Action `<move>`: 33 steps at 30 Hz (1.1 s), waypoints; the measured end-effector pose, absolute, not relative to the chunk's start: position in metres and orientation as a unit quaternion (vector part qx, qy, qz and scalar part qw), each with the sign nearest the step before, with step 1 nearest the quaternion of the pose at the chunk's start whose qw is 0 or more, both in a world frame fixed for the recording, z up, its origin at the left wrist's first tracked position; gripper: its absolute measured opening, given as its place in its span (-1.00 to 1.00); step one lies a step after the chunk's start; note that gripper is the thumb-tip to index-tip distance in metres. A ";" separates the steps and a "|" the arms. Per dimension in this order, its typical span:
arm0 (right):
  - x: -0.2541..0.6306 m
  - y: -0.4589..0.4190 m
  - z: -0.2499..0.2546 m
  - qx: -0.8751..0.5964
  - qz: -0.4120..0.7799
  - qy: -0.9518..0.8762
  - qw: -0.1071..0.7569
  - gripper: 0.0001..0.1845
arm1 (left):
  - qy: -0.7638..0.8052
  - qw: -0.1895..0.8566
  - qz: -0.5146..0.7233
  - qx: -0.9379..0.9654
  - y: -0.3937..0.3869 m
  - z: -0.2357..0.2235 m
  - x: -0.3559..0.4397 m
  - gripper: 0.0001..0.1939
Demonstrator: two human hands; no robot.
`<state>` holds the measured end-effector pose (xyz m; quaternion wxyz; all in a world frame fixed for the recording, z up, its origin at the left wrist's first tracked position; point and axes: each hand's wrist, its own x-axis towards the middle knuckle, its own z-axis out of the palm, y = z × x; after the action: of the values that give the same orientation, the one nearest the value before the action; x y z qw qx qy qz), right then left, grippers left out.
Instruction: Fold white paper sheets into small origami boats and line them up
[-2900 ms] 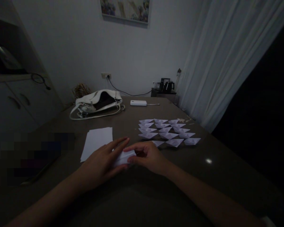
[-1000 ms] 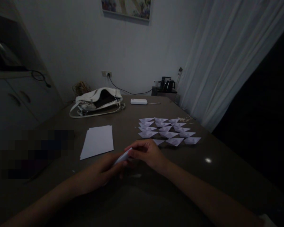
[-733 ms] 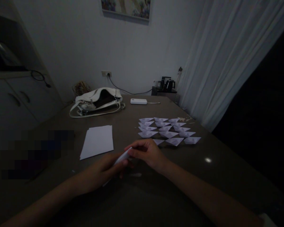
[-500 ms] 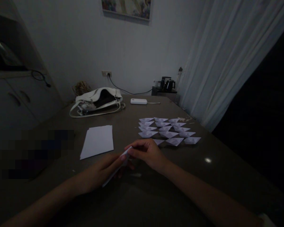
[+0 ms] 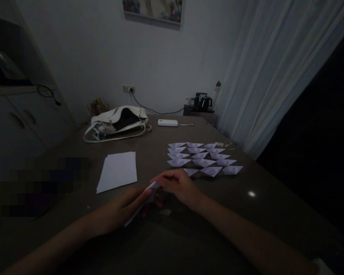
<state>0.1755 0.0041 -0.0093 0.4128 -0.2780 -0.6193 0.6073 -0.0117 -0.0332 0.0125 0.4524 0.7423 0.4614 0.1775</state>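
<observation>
A folded sheet of white paper is held above the table, tilted with its upper end to the right. My left hand is closed round its lower and middle part, thumb on the near face. At the upper end, my right hand pinches the paper's corner between thumb and fingers. Some fingertips are partly hidden behind the paper. Just beyond my right hand stand several white paper boats in rows. A stack of white paper sheets lies beyond my left hand.
On the dark table, a white handbag sits at the back left. A white power bank with a short cable lies at the back middle. Black kettles stand on a small stand behind the table. A sheer curtain hangs at the right.
My right fingers have shifted slightly at the paper's upper end, and more of its corner shows between the hands. My left hand has hardly moved.
</observation>
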 end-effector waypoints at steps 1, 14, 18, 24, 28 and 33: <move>0.176 0.004 -0.009 -0.279 0.601 -0.623 0.415 -0.68 | 0.462 0.450 0.179 0.743 -0.033 0.012 -0.012 -0.56; 0.176 0.002 -0.009 -0.276 0.521 -0.684 0.431 -0.71 | 0.459 0.451 0.165 0.748 -0.033 0.010 -0.011 -0.54; 0.176 0.000 -0.006 -0.275 0.511 -0.687 0.437 -0.73 | 0.458 0.466 0.154 0.741 -0.033 0.012 -0.012 -0.52; 0.174 -0.003 -0.003 -0.299 0.494 -0.689 0.439 -0.69 | 0.449 0.502 0.152 0.724 -0.035 0.016 -0.010 -0.52; 0.174 -0.005 -0.004 -0.299 0.497 -0.685 0.439 -0.70 | 0.454 0.515 0.160 0.709 -0.037 0.016 -0.010 -0.52; 0.175 -0.005 -0.008 -0.282 0.570 -0.673 0.377 -0.70 | 0.457 0.504 0.160 0.715 -0.037 0.017 -0.009 -0.53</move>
<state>0.1753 -0.0045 -0.0080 0.3774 -0.2824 -0.6733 0.5697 -0.0091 -0.0369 0.0168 0.5036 0.7152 0.4574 0.1600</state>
